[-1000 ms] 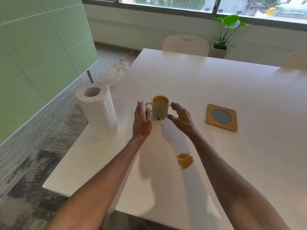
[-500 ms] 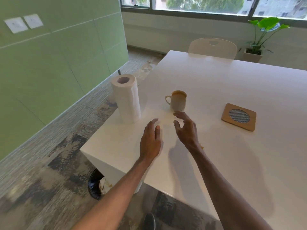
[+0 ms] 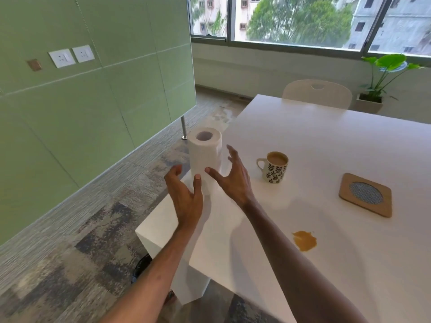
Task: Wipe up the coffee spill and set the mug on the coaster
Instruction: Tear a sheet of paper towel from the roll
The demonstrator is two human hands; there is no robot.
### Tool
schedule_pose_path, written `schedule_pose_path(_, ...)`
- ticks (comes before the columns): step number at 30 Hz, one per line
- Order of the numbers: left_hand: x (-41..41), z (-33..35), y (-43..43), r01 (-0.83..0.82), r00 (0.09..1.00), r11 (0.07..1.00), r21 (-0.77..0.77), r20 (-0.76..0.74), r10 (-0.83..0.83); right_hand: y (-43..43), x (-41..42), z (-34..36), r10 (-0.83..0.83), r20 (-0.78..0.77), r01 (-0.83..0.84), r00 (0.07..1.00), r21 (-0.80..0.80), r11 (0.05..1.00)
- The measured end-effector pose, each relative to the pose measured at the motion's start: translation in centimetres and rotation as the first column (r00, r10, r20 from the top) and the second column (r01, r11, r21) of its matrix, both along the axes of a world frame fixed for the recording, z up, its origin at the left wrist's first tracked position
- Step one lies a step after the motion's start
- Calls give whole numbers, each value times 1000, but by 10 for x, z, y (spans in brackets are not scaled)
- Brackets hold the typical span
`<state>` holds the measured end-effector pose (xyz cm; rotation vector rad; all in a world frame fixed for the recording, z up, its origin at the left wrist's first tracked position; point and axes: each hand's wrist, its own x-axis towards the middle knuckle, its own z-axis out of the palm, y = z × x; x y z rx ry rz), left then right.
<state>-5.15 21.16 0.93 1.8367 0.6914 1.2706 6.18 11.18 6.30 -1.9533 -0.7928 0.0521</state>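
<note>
**Both hands open at the paper roll, spill unwiped**

From the head camera, a white upright roll of paper towel [image 3: 205, 155] stood at the near left corner of the white rectangular table [image 3: 326, 141]. The left hand [image 3: 184, 197] and the right hand [image 3: 233, 178] flanked it, fingers spread apart and holding nothing. Both thumbs crossed in front of the roll's lower part, and it was unclear whether either touched it.

The white ceramic mug with a dark leaf pattern [image 3: 275, 167], filled with milky coffee, stood upright on the bare tabletop just right of the right hand, handle pointing left. The square wooden coaster with a round grey mesh centre [image 3: 365, 194] lay well apart from the mug, farther right. The small tan coffee spill [image 3: 304, 240] sat on the table nearer the person, between mug and coaster and beside the right forearm.

A pale chair [image 3: 317, 90] stood at the far edge, with a potted green plant [image 3: 384, 73] under the window. A green panelled wall [image 3: 93, 101] with two white sockets [image 3: 71, 55] ran along the left, above patterned grey carpet [image 3: 70, 241].
</note>
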Motion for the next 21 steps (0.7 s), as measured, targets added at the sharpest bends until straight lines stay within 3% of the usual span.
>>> schedule_pose_path(3,12,21,18,135,990,991,-7,49,-135,17,6,4,-5,-31,6,1000,45,999)
schedule_pose_path(5,21,36,27,165,984,982,89,53,-170,21,7,2,-20,-25,21,999,57,998)
schedule_pose_path(7,30,51,33,172,985,966,195,-5,-174,23,7,0,-44,-5,44,999,76,996)
schedule_pose_path(12,46,71,31,165,980,944,287,-157,-124,22,6,1,-44,24,40,999,130,991)
schedule_pose_path(21,43,75,33,103,987,969,226,-144,-71,-6,13,-4,-184,19,180,983,121,976)
